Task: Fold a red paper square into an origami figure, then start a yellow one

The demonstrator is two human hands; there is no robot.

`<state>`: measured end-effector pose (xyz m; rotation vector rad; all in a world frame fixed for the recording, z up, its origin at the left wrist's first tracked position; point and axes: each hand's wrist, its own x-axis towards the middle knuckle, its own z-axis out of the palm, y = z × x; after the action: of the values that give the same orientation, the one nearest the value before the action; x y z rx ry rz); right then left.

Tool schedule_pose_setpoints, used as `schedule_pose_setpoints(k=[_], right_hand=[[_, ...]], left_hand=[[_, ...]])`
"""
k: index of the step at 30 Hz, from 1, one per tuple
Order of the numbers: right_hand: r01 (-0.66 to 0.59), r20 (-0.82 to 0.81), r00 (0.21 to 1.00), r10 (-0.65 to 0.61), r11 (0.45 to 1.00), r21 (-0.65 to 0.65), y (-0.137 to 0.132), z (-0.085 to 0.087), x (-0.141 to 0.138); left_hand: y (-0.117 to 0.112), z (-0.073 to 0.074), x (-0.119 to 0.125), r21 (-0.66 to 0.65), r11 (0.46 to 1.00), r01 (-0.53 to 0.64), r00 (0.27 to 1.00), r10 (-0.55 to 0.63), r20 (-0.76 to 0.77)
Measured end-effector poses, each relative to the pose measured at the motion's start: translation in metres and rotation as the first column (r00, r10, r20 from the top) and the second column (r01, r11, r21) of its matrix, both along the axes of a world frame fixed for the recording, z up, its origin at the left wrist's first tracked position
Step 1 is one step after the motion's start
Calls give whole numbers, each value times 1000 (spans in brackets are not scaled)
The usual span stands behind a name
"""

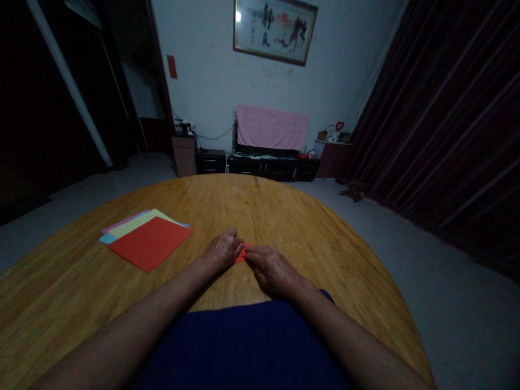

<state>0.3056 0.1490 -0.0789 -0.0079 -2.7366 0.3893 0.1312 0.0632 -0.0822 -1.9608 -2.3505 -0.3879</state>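
My left hand (pixel 220 250) and my right hand (pixel 271 270) rest on a round wooden table (pixel 260 206), fingertips meeting over a small folded piece of red paper (pixel 241 255). Both hands press down on it with fingers curled close together, and most of the paper is hidden beneath them. To the left lies a stack of coloured paper sheets (pixel 146 238), with a red sheet on top and yellow, pink and blue edges showing beneath.
The table's near edge meets my dark blue clothing (pixel 244 346). Beyond the table is grey floor, a low dark cabinet (pixel 268 165) with a pink cloth (pixel 272 127) on it, a framed picture (pixel 274 30) on the wall, and dark curtains (pixel 447 124) at right.
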Motion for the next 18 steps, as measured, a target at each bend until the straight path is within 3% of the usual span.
schedule_pose_setpoints(k=[10,18], right_hand=[[203,29,978,-204,979,29,-1,0,4],[158,41,986,-164,981,115,-2,1,1]], left_hand=[[0,1,2,-17,999,-30,1000,30,-1],[5,6,7,-30,994,-106,994,107,33]])
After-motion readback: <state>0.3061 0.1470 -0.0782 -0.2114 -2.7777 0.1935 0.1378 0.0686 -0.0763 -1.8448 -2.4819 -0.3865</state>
